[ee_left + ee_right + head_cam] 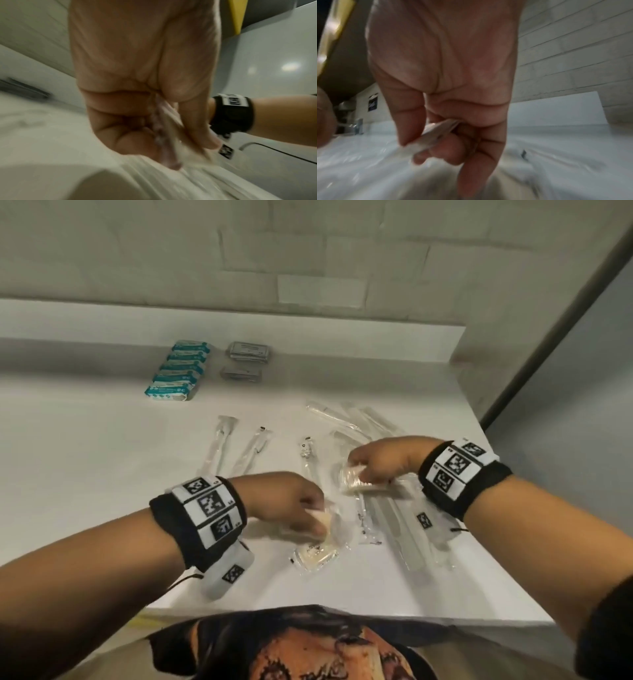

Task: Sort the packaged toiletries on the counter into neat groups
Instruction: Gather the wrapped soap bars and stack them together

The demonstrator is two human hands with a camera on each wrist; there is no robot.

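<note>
On the white counter (85,440), my left hand (308,515) pinches a clear-wrapped cream soap packet (325,520); the left wrist view shows that packet (169,135) between thumb and curled fingers. My right hand (359,470) pinches a like soap packet (354,482), seen edge-on in the right wrist view (435,134). Another wrapped soap (317,556) lies flat just in front of the left hand. Clear-wrapped toothbrushes (253,448) and long clear sleeves (356,419) lie spread across the middle.
A row of teal-and-white boxes (178,369) stands at the back, with two piles of grey sachets (248,352) beside it. The counter's front edge (342,616) is close to my body. A grey wall panel (548,371) bounds the right side.
</note>
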